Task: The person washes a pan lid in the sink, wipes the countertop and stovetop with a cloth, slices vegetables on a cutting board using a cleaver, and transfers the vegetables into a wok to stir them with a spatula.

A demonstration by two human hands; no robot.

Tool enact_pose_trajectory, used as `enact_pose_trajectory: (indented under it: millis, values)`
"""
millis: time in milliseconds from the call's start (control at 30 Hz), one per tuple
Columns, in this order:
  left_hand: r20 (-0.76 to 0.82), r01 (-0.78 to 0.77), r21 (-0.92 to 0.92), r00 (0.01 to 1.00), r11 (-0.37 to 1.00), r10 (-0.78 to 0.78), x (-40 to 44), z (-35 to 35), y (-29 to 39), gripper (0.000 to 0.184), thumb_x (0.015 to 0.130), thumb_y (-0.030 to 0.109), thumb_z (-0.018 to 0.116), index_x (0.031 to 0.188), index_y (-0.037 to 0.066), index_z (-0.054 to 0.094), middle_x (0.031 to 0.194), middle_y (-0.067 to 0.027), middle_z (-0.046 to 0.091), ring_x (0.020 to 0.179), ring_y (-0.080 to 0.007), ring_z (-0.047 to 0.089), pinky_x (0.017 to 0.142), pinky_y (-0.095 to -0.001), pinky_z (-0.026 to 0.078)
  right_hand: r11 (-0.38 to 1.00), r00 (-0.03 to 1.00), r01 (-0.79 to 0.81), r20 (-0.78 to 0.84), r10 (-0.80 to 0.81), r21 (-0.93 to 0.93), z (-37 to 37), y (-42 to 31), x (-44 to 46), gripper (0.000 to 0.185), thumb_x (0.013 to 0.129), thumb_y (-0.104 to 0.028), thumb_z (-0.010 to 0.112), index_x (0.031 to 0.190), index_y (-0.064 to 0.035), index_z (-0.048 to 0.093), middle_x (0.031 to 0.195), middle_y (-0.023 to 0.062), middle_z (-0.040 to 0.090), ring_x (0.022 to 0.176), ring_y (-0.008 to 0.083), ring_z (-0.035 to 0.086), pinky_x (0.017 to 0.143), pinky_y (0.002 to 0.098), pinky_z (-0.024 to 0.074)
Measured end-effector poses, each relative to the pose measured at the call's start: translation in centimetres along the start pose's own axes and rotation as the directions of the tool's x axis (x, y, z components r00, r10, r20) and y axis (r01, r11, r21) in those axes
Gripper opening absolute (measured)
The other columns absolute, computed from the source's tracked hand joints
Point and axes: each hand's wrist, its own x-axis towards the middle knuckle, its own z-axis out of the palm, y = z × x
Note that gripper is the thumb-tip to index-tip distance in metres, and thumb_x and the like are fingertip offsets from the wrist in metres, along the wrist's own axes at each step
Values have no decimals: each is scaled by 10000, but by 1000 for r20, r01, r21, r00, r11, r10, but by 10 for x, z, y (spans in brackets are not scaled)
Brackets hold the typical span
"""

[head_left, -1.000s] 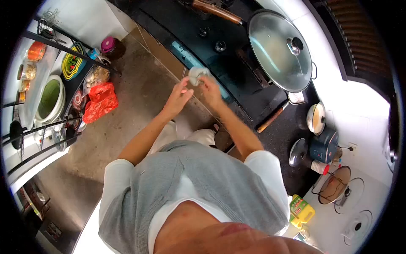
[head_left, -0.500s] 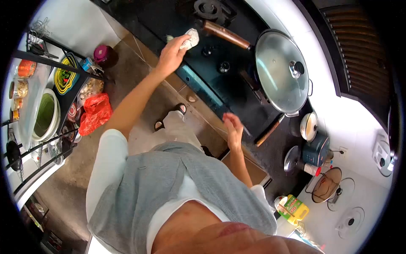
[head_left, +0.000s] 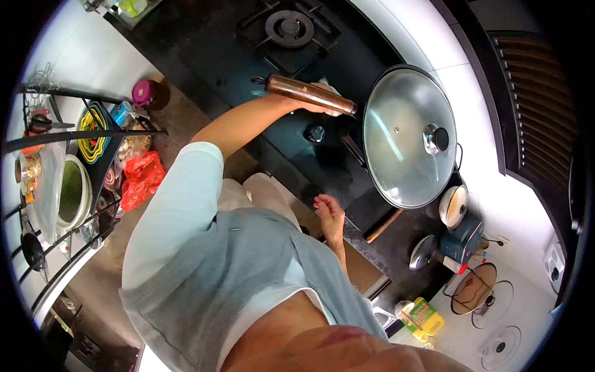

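My left hand [head_left: 310, 105] is beneath the brown wooden handle [head_left: 307, 93] of the wok, partly hidden by it, and closed on a white cloth [head_left: 334, 88]. The wok [head_left: 367, 146] sits on the black stove with a glass lid [head_left: 403, 161] on it; the lid has a black knob. My right hand [head_left: 332, 217] hovers by the front edge of the counter, empty, its fingers loosely apart. Near it, a wooden utensil handle [head_left: 383, 225] sticks out from below the wok. A stove knob [head_left: 315, 132] lies between my two hands.
A second burner [head_left: 289, 28] is at the top. Along the right wall stand a small lidded pot [head_left: 453, 206], a dark blue appliance [head_left: 462, 240], a glass lid [head_left: 423, 252] and a yellow bottle [head_left: 426, 318]. At left, a black rack [head_left: 80, 135] holds bowls and a red bag [head_left: 142, 180].
My left hand has moved right with the cloth, from the stove's front edge to beneath the wok handle. My right hand has come down slightly. The view has shifted, showing more of the stove.
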Motion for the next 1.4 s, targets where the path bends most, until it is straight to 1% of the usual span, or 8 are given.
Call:
enact_pose_trajectory:
  millis: [33,167,333,400,533,933,1200,1400]
  values:
    - [105,0,304,994,953,-34,3,2,1,158,820,217,526,723,92,542,663,-14,520,611,-142,496,603,-294,388,1000,1000,4,-30,-4,-3,2,-3,1,190,834,-41,499,1005,27,545,908,86,596,786,126,551,720,230,436]
    - [548,157,-199,836,967,-23,-3,-3,-50,160,869,131,405,995,55,467,780,11,401,712,-112,477,667,-224,395,1000,997,9,-71,-8,14,11,-13,3,183,833,-39,500,994,29,551,908,86,598,781,123,548,725,228,436]
    - [567,-175,-127,795,976,216,14,-22,-35,235,865,224,466,978,28,529,769,-112,552,765,-158,557,600,-284,454,997,989,-17,-149,6,-72,31,-17,13,184,830,-30,497,995,33,550,903,85,598,787,125,547,723,228,436]
    - [513,-338,617,858,711,-38,26,-27,-3,148,749,156,532,834,43,576,758,-105,580,773,-253,576,628,-368,460,999,977,-29,-212,24,-21,49,-26,18,181,832,-36,496,991,32,549,894,80,596,787,124,546,720,227,434]
    - [521,-428,699,854,573,2,76,-36,-31,137,724,127,513,793,85,623,774,-129,590,790,-294,577,633,-401,464,997,938,-11,-346,-14,-71,86,-43,18,173,838,-67,495,974,28,545,862,60,586,778,116,538,710,219,427]
    - [268,-23,865,866,502,-423,209,-152,-65,291,738,283,513,955,127,629,1005,-96,605,946,-265,568,750,-414,447,957,696,-166,-659,284,237,184,-62,-19,147,829,-83,492,905,15,572,785,64,589,739,116,532,675,237,434]
    - [118,51,844,954,534,-277,159,-317,-138,92,754,161,513,781,83,553,772,-117,571,788,-297,565,633,-415,428,936,692,-283,-632,350,209,196,-58,-20,148,836,-92,491,894,17,572,757,64,588,715,112,534,650,234,430]
    - [103,133,351,978,927,-179,194,-227,-77,269,726,167,523,992,174,563,895,-95,598,822,-260,573,673,-377,442,944,727,-255,-601,331,210,184,-55,-9,152,838,-73,503,943,17,566,803,75,603,744,120,553,669,237,440]
